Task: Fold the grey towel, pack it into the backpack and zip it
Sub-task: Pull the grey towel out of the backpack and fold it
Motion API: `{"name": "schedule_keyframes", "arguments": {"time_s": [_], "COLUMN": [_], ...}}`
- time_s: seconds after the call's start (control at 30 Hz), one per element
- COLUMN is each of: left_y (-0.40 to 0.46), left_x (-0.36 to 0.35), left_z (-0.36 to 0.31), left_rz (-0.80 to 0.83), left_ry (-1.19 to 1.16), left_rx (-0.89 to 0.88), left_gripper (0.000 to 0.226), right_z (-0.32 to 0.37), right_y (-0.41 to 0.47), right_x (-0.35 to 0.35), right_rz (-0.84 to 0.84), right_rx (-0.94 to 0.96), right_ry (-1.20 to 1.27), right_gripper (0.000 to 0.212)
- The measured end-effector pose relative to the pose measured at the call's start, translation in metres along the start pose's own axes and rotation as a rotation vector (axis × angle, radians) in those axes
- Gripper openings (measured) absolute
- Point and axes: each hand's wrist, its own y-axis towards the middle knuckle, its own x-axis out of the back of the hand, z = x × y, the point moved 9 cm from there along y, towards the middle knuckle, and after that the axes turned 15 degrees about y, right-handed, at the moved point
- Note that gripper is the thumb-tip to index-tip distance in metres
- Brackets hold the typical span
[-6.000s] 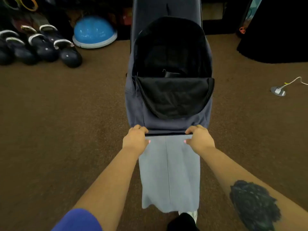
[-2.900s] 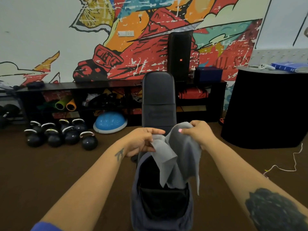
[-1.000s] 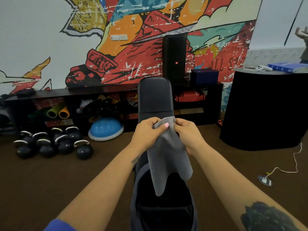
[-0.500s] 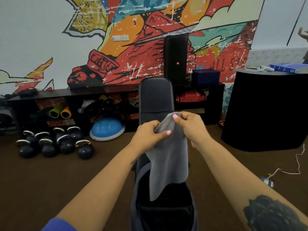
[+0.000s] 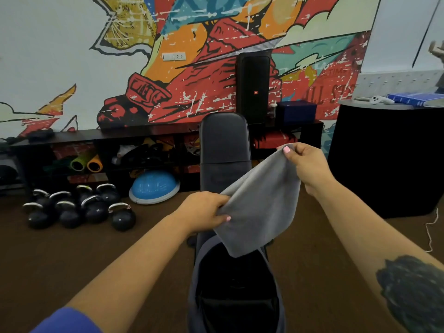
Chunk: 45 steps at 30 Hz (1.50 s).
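The grey towel [image 5: 258,207] hangs in the air, folded over, stretched on a slant between my two hands. My left hand [image 5: 204,210] pinches its lower left edge. My right hand [image 5: 305,164] grips the upper right corner, higher and further out. Below the towel the dark grey backpack [image 5: 236,292] lies open on the black padded bench [image 5: 224,150], its black inside showing. The towel's lowest fold hangs just above the backpack's opening.
Several black kettlebells [image 5: 79,207] and a blue balance dome [image 5: 153,186] sit on the brown carpet at left. A low black shelf [image 5: 144,135] runs along the mural wall with a tall speaker [image 5: 253,87]. A black round counter [image 5: 389,159] stands right, a white cable [image 5: 430,231] beside it.
My hands have drawn apart: the right one rose to the right with its corner, the left one dropped. The towel went from hanging narrow to stretched on a slant.
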Motion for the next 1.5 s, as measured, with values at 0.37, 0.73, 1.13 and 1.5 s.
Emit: {"name": "schedule_keyframes", "arguments": {"time_s": [0.37, 0.73, 1.13, 1.5], "left_y": [0.007, 0.005, 0.013, -0.005], "left_x": [0.0, -0.006, 0.02, 0.03], "left_z": [-0.026, -0.02, 0.008, 0.059], "left_rz": [0.169, 0.31, 0.101, -0.317], "left_ry": [0.213, 0.183, 0.269, -0.604], "left_rx": [-0.145, -0.096, 0.009, 0.327], "left_gripper": [0.043, 0.006, 0.022, 0.028], "right_z": [-0.012, -0.014, -0.017, -0.024], "right_y": [0.003, -0.001, 0.0, -0.003], "right_x": [0.015, 0.018, 0.027, 0.045], "right_rz": [-0.037, 0.017, -0.002, -0.081], "right_rx": [-0.032, -0.021, 0.002, -0.021], "right_ry": [-0.006, -0.071, -0.053, 0.054], "right_gripper": [0.024, 0.02, 0.023, 0.014]}}
